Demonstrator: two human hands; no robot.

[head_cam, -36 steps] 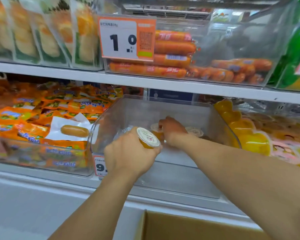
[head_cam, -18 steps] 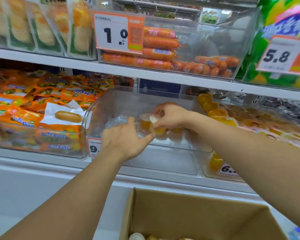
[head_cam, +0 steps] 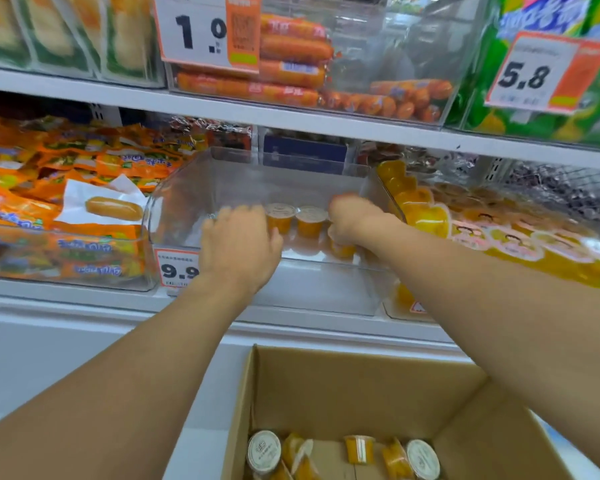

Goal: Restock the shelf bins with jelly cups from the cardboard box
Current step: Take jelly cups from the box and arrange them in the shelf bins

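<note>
Store shelving, seen from the head camera: a white lower shelf (head_cam: 84,306) carries clear plastic bins, and a white upper shelf (head_cam: 326,123) carries a clear bin of orange sausages (head_cam: 291,71) with price tags reading 1.0 (head_cam: 205,32) and 5.8 (head_cam: 541,74). The middle clear bin (head_cam: 174,202), tagged 9.9 (head_cam: 179,268), stands between a bin of orange snack packets (head_cam: 49,188) on the left and a bin of larger yellow jelly cups (head_cam: 423,213) on the right. Both hands reach into the middle bin. The left hand (head_cam: 239,244) lies palm down with fingers extended and loosely spread, holding nothing visible, its fingertips just beside two upright jelly cups (head_cam: 297,220) standing side by side near the bin's back. The right hand (head_cam: 355,220) is curled, fingers closed round a third jelly cup (head_cam: 342,249) whose orange base shows beneath the fist, near the bin floor. Each cup is small, translucent orange, sealed with a pale printed foil lid. Below the shelf, an open cardboard box (head_cam: 343,382) holds further loose cups (head_cam: 361,448), some upright, others tipped.
</note>
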